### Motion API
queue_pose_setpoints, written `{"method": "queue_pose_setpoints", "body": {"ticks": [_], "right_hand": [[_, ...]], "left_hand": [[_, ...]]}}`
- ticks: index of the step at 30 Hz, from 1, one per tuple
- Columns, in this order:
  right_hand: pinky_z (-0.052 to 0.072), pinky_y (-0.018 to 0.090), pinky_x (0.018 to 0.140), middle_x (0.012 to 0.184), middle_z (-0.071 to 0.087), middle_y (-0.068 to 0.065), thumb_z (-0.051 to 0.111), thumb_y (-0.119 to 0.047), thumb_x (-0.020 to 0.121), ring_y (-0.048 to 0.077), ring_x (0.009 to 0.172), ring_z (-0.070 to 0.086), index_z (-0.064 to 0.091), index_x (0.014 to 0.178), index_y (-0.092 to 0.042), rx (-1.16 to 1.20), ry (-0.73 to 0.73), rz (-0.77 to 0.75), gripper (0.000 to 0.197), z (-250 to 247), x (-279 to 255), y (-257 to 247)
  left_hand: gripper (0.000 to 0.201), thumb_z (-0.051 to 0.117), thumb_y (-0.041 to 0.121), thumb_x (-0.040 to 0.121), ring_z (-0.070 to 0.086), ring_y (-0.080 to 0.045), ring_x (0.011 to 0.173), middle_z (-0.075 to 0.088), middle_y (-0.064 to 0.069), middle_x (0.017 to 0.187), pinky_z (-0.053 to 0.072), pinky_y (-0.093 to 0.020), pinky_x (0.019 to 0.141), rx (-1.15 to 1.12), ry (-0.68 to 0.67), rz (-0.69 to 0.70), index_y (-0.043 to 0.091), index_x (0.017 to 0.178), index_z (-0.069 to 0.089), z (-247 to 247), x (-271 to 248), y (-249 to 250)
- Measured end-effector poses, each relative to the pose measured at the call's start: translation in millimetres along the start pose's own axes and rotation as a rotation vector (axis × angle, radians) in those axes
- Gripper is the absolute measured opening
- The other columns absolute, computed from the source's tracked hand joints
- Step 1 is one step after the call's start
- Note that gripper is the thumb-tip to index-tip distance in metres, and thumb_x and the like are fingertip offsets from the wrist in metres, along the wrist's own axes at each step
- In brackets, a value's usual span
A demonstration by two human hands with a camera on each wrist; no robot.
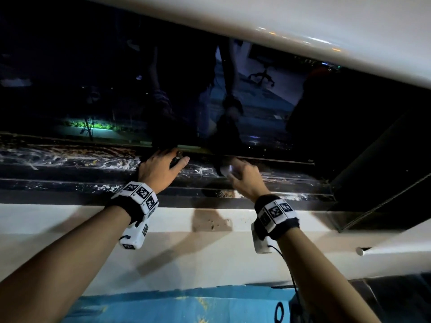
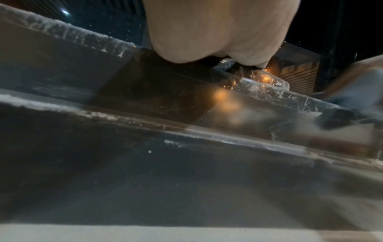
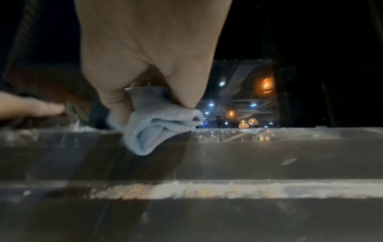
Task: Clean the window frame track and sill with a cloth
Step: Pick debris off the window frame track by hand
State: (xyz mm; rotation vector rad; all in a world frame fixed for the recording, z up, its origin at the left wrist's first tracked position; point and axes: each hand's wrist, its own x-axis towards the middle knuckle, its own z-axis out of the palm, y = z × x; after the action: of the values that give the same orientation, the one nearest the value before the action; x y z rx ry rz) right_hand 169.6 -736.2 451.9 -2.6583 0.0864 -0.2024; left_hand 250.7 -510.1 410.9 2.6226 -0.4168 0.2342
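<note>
The dark window track [image 1: 70,159] runs left to right under the glass, streaked with white dust and cobwebs. My right hand [image 1: 242,176] pinches a bunched light blue cloth [image 1: 227,170] and holds it down on the track's inner ledge. In the right wrist view the cloth [image 3: 157,129] hangs from my thumb and fingers onto the dusty track [image 3: 248,163]. My left hand [image 1: 161,164] lies flat on the track just left of it, thumb out and fingertips at the sash's bottom rail. A small clear plastic piece [image 2: 265,83] sits in the track beyond my left palm [image 2: 223,32]. The white sill [image 1: 70,220] lies below.
A brown stain [image 1: 212,221] marks the sill under my hands. A dark side frame [image 1: 373,171] closes the track at the right. A white upper frame [image 1: 303,24] overhangs. A blue patterned sheet [image 1: 163,306] lies below the sill. A crusted dust ridge [image 3: 207,190] lines the near rail.
</note>
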Motion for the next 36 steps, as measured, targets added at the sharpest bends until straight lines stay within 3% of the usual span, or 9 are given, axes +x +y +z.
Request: {"method": "queue_pose_setpoints", "body": {"ticks": [5, 8, 11, 15, 22, 27, 29, 32, 36], "right_hand": [[0.045, 0.01, 0.06, 0.081, 0.069, -0.003, 0.059, -0.011, 0.082, 0.006, 0.071, 0.061, 0.069, 0.085, -0.027, 0.245, -0.071, 0.022, 0.019, -41.4, -18.0, 10.6], [0.041, 0.02, 0.062, 0.088, 0.068, 0.011, 0.059, -0.015, 0.084, 0.019, 0.081, 0.061, 0.065, 0.094, -0.016, 0.119, 0.133, 0.153, 0.012, -52.4, 3.5, 37.7], [0.045, 0.037, 0.08, 0.109, 0.061, 0.023, 0.045, -0.035, 0.077, 0.039, 0.103, 0.059, 0.054, 0.11, -0.004, -0.113, 0.059, 0.314, 0.046, -32.1, 23.2, 55.2], [0.039, 0.046, 0.098, 0.125, 0.052, 0.021, 0.038, -0.041, 0.074, 0.037, 0.118, 0.045, 0.052, 0.118, -0.006, -0.183, 0.087, 0.208, 0.058, 9.8, 21.4, 34.7], [0.046, 0.027, 0.083, 0.109, 0.065, 0.003, 0.053, -0.017, 0.087, 0.019, 0.094, 0.061, 0.065, 0.109, -0.022, 0.11, 0.012, -0.11, 0.026, 6.7, -20.1, 5.9], [0.045, 0.026, 0.065, 0.082, 0.068, 0.003, 0.057, -0.018, 0.088, 0.014, 0.075, 0.06, 0.065, 0.09, -0.015, 0.213, 0.186, 0.082, 0.009, -39.2, -15.0, 45.5], [0.047, 0.032, 0.077, 0.101, 0.068, 0.012, 0.053, -0.03, 0.085, 0.027, 0.094, 0.062, 0.064, 0.102, -0.013, 0.035, 0.256, 0.196, 0.027, -47.8, 0.4, 71.2], [0.036, 0.047, 0.099, 0.132, 0.046, 0.022, 0.048, -0.039, 0.084, 0.04, 0.124, 0.039, 0.049, 0.124, -0.007, -0.198, 0.102, 0.434, 0.051, -30.8, 17.6, 84.4], [0.029, 0.047, 0.105, 0.133, 0.042, 0.027, 0.053, -0.023, 0.083, 0.042, 0.127, 0.033, 0.044, 0.126, -0.002, -0.244, 0.106, 0.265, 0.05, 1.7, 24.7, 55.9]], "left_hand": [[0.06, 0.026, 0.07, 0.085, 0.057, -0.03, 0.105, 0.059, -0.006, 0.119, 0.05, -0.038, 0.074, -0.004, -0.004, -0.014, 0.029, 0.119, 0.054, 0.5, 0.5, -1.9], [0.061, 0.024, 0.071, 0.084, 0.057, -0.03, 0.105, 0.059, -0.006, 0.119, 0.05, -0.038, 0.073, 0.006, -0.008, -0.018, 0.03, 0.12, 0.054, 1.0, -0.6, -1.6], [0.058, 0.027, 0.068, 0.087, 0.058, -0.031, 0.105, 0.059, -0.006, 0.122, 0.048, -0.035, 0.071, 0.021, -0.005, -0.022, 0.03, 0.123, 0.053, -0.8, -1.3, 0.7], [0.055, 0.03, 0.066, 0.088, 0.058, -0.032, 0.106, 0.058, -0.005, 0.124, 0.046, -0.035, 0.072, 0.027, -0.001, -0.033, 0.03, 0.123, 0.053, -0.8, -2.2, 2.6], [0.056, 0.029, 0.066, 0.088, 0.058, -0.032, 0.104, 0.059, -0.006, 0.122, 0.047, -0.035, 0.07, 0.031, 0.006, -0.026, 0.029, 0.123, 0.053, -2.2, -1.4, 2.8], [0.056, 0.03, 0.066, 0.088, 0.057, -0.032, 0.104, 0.058, -0.006, 0.122, 0.049, -0.036, 0.07, 0.025, 0.011, -0.027, 0.029, 0.123, 0.053, -1.5, -1.7, 3.4], [0.057, 0.03, 0.066, 0.088, 0.057, -0.032, 0.105, 0.058, -0.006, 0.124, 0.05, -0.037, 0.071, 0.025, 0.012, -0.021, 0.029, 0.126, 0.052, -1.5, -1.7, 3.2], [0.058, 0.031, 0.065, 0.089, 0.057, -0.033, 0.107, 0.056, -0.007, 0.127, 0.051, -0.039, 0.073, 0.027, 0.001, -0.026, 0.028, 0.129, 0.048, -2.1, -2.1, 3.1], [0.057, 0.03, 0.066, 0.088, 0.059, -0.035, 0.103, 0.06, -0.009, 0.12, 0.05, -0.038, 0.072, 0.042, 0.005, -0.032, 0.03, 0.128, 0.048, -1.2, -1.9, 3.1]]}}
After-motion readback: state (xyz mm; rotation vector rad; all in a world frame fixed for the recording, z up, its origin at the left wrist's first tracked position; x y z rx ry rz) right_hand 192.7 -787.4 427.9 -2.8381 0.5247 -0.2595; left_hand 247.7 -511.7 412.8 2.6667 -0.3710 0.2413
